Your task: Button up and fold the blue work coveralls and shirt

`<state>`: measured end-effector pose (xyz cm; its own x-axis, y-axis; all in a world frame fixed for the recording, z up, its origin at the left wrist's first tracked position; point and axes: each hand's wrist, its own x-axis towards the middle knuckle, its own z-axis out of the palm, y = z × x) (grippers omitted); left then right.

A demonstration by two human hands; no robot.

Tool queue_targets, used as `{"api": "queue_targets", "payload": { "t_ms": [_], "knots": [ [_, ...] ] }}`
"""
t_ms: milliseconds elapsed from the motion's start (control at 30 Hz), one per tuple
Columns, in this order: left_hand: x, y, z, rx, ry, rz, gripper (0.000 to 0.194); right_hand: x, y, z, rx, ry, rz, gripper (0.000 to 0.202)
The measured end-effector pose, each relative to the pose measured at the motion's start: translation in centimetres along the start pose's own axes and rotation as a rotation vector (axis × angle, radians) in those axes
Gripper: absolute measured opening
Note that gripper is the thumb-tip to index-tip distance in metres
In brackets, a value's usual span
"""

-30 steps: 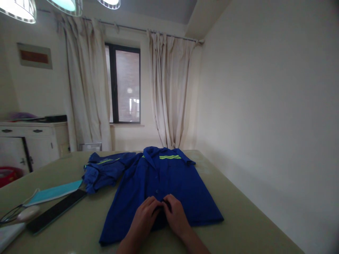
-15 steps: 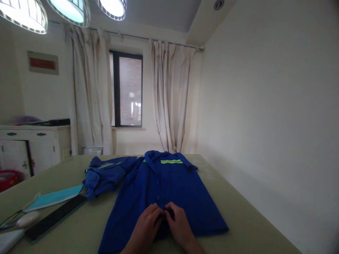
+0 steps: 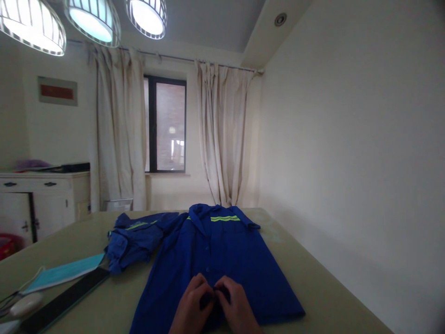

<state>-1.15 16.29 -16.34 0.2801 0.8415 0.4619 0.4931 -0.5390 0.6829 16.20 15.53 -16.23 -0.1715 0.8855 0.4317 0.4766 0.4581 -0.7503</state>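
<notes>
1. While the blue shirt [image 3: 239,260] lies spread over the middle of the bench [image 3: 333,297], collar at the far end, your two hands meet at its lower front.
2. Your left hand [image 3: 189,305] pinches the front opening, its fingers curled and the fingertips close together on the cloth.
3. Your right hand [image 3: 239,305] pinches the same spot from the other side, thumb and forefinger nearly meeting your left fingertips; you hide the exact bit of cloth held.
4. Above your hands, buttons run up toward the open collar, and yellow-green stripes [image 3: 225,218] cross the chest.
5. To your left, a crumpled blue garment [image 3: 134,247] adjoins the shirt; nearer you lie a light-blue face mask [image 3: 64,273] and a long black slab [image 3: 66,302].
</notes>
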Motion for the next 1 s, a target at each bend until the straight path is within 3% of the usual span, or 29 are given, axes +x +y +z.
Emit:
{"api": "queue_targets", "payload": {
  "t_ms": [333, 533, 733, 1000],
  "knots": [
    [0.4, -1.8, 0.7, -0.121, -0.021, -0.034, 0.010, 0.3, 1.3, 0.6, -0.046, -0.018, 0.020, 0.016],
    [0.7, -2.0, 0.6, -0.116, -0.034, -0.052, 0.004, 0.0, 1.9, 0.8, -0.069, -0.017, -0.010, 0.017],
    [0.9, -2.5, 0.9, -0.057, -0.012, -0.035, 0.011, 0.3, 2.4, 1.1, -0.136, -0.067, -0.004, 0.018],
    [1.0, -2.6, 0.7, -0.048, -0.057, -0.205, 0.016, 0.4, 2.3, 1.1, -0.126, -0.066, -0.025, 0.020]
  ]
}}
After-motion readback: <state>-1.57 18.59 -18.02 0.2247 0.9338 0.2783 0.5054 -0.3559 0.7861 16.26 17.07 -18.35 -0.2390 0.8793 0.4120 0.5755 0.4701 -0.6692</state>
